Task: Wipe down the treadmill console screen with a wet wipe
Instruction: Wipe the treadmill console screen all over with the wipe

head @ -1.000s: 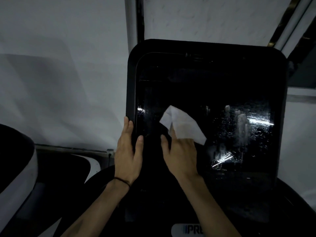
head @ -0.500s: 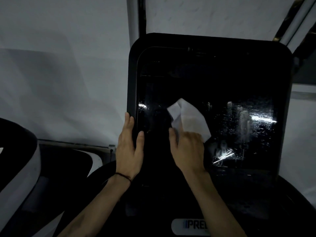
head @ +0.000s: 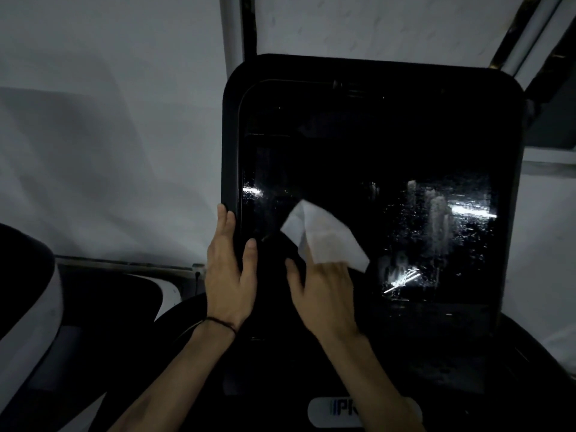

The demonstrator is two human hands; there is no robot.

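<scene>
The treadmill console screen (head: 389,145) is a large black panel with rounded corners, filling the middle of the view. Wet streaks and droplets shine on its right half. A white wet wipe (head: 324,238) lies flat against the lower middle of the glass, pressed there by the fingers of my right hand (head: 321,294). My left hand (head: 229,275) grips the screen's lower left edge, thumb on the front, fingers around the frame. A thin black band circles the left wrist.
A pale wall stands behind the console. A black and white machine shroud (head: 28,307) curves in at the lower left. Below the screen sits a white logo badge (head: 336,411) on the dark console body. Metal framing (head: 523,35) runs at the upper right.
My right hand slid the wipe right along the glass, then back left and down a little. The left hand kept its grip on the frame edge. The camera shifted slightly.
</scene>
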